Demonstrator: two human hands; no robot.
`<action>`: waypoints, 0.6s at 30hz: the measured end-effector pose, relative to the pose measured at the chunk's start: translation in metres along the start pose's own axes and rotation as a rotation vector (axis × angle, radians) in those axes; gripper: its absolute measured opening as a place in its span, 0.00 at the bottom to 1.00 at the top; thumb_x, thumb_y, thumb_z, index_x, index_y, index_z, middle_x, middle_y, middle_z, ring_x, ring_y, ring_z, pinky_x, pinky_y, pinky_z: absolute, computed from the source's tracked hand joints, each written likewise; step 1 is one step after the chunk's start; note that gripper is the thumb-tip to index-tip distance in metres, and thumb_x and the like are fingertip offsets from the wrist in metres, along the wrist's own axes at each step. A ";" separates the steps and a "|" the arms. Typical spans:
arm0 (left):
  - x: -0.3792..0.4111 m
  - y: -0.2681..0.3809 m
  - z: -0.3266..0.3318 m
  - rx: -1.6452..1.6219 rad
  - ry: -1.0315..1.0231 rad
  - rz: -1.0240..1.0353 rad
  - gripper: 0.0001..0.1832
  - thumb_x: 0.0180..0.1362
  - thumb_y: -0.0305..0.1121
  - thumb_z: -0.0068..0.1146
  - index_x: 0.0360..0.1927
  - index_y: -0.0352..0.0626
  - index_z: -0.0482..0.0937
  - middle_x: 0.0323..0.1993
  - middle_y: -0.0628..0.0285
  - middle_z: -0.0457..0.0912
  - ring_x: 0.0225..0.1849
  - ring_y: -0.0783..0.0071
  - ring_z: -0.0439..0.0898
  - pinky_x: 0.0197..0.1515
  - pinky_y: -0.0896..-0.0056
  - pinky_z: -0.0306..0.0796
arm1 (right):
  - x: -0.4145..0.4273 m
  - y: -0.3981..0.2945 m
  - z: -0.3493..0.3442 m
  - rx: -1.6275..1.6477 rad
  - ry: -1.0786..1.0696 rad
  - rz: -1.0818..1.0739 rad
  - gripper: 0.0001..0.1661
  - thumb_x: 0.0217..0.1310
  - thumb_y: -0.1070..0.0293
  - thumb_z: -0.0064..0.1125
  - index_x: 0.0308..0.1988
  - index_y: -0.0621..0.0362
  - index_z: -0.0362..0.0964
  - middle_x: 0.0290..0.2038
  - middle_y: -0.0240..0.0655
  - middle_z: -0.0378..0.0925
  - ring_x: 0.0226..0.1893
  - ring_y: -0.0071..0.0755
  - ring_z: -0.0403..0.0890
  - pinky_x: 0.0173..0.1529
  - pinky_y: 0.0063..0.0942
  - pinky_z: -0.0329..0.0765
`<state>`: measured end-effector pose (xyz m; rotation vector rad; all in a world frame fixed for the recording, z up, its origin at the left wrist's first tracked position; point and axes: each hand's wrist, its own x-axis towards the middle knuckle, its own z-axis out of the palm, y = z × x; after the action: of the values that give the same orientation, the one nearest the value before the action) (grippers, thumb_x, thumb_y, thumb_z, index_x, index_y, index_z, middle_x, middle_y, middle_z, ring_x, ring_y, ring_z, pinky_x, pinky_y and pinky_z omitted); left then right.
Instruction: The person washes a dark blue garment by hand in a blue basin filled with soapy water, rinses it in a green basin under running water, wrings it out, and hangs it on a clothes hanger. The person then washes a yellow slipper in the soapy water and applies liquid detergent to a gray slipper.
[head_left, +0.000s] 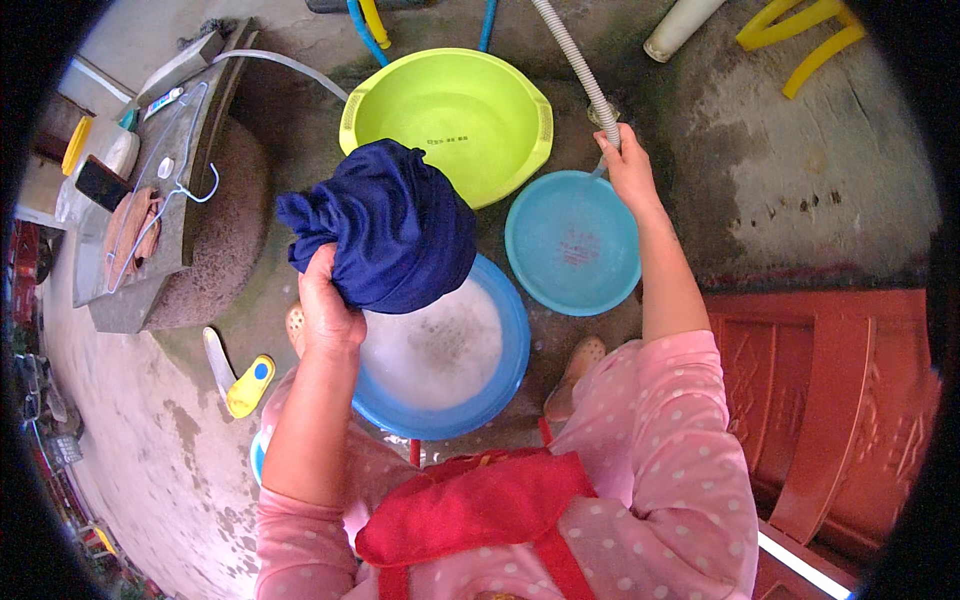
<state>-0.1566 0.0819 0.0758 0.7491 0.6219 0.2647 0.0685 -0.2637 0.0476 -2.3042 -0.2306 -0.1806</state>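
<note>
My left hand (330, 304) grips a bunched navy blue cloth (397, 225), held up above a blue basin (514, 360) of cloudy, sudsy water. At the right, my right hand (628, 169) is closed around the end of a grey corrugated hose (577, 56), over the rim of a smaller turquoise basin (574, 289). That basin bears faded print on its bottom. Farther ahead a lime green basin (450, 82) stands on the floor, its near left part covered by the cloth. What the cloth wraps, if anything, is hidden.
A stone ledge (169, 247) at the left carries a wire hanger (199, 196), a phone (103, 184) and a brown cloth (133, 229). Two insoles (251, 386) lie on the floor. A red panelled door (817, 405) is at the right, near a white pipe (682, 30).
</note>
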 end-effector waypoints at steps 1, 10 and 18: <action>0.000 0.001 0.000 0.001 -0.006 -0.002 0.22 0.49 0.30 0.54 0.50 0.42 0.73 0.46 0.62 0.79 0.48 0.67 0.77 0.54 0.66 0.69 | 0.002 -0.002 -0.003 -0.014 -0.011 0.009 0.13 0.63 0.61 0.52 0.43 0.55 0.65 0.30 0.43 0.76 0.30 0.45 0.78 0.35 0.37 0.72; 0.002 -0.001 0.000 0.013 0.048 -0.023 0.23 0.49 0.32 0.55 0.51 0.42 0.73 0.46 0.62 0.79 0.48 0.67 0.77 0.55 0.66 0.69 | 0.008 0.006 -0.012 -0.076 0.008 0.039 0.13 0.63 0.60 0.51 0.45 0.54 0.65 0.33 0.46 0.77 0.33 0.51 0.79 0.38 0.41 0.73; 0.003 -0.004 0.001 0.010 0.046 -0.014 0.23 0.48 0.31 0.55 0.51 0.42 0.73 0.46 0.61 0.79 0.48 0.67 0.77 0.55 0.66 0.69 | 0.005 -0.002 -0.013 -0.075 0.011 0.015 0.13 0.63 0.62 0.51 0.45 0.54 0.65 0.34 0.46 0.77 0.34 0.50 0.79 0.38 0.40 0.73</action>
<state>-0.1540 0.0794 0.0721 0.7500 0.6720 0.2662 0.0722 -0.2713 0.0592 -2.3786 -0.2039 -0.1971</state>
